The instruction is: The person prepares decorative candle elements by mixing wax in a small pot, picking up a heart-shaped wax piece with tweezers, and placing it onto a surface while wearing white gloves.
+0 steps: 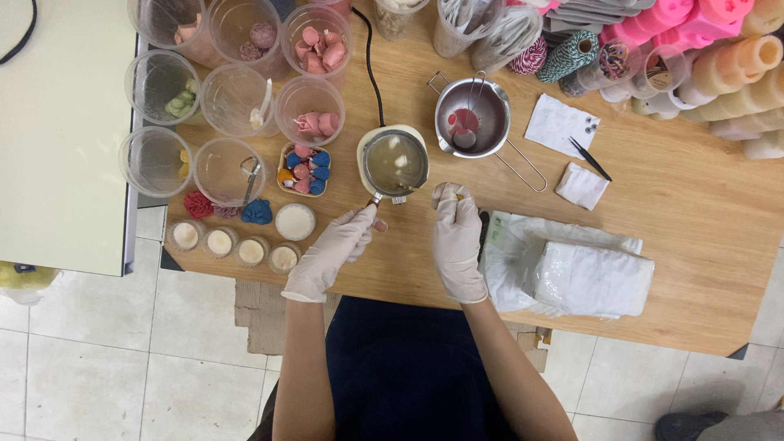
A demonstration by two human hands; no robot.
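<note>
Melting pot (395, 162) on its warmer, mid-table, gripped at the handle by closed left hand (339, 245), right hand (457, 237) beside it pinching something small, unidentifiable; best kept level, steady, clear of the steel pitcher (472, 121) behind.

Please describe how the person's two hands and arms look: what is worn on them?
Both the left hand and the right hand wear thin, whitish disposable gloves, slightly wrinkled, ending in a rolled cuff at the wrist. Above the gloves the forearms are bare: no sleeves, watch or jewellery shows. No markings are visible on the gloves.
</note>
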